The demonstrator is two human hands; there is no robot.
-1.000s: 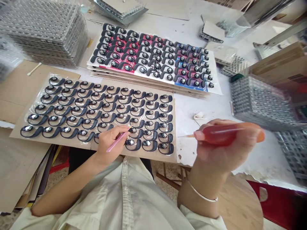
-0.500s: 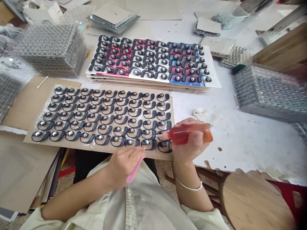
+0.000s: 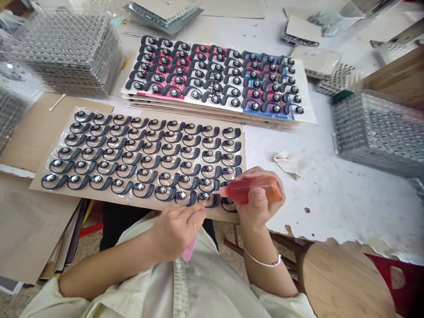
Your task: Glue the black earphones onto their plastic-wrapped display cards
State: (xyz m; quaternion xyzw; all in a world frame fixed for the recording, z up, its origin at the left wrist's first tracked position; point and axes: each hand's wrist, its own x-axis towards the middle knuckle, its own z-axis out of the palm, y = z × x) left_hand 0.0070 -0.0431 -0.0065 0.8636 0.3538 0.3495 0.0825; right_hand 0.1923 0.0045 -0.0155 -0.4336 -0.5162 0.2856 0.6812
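Observation:
My left hand (image 3: 180,229) is closed on a slim pink tool (image 3: 189,251), perhaps tweezers. The tool's tip is at a black hook-shaped piece (image 3: 213,201) with a shiny round stone, in the nearest row. In my right hand (image 3: 260,210) a squeeze bottle (image 3: 253,189) of red-orange liquid lies tilted on its side, its thin nozzle pointing left at the same piece. Whether the nozzle touches it I cannot tell. Rows of like pieces cover the cardboard sheet (image 3: 38,183) beneath, and my right hand hides part of its right edge.
Behind the sheet is a stack of printed cards (image 3: 306,99) bearing more black pieces. Clear trays (image 3: 66,48) of shiny parts are piled at left, others (image 3: 380,128) at right. A crumpled tissue (image 3: 287,162) and a cotton swab (image 3: 57,102) lie about. A round wooden stool (image 3: 344,282) stands below the table edge.
The bottle's nozzle has come closer to the piece at my left hand's tool tip. My left hand has shifted slightly right, and the whole view has moved a little.

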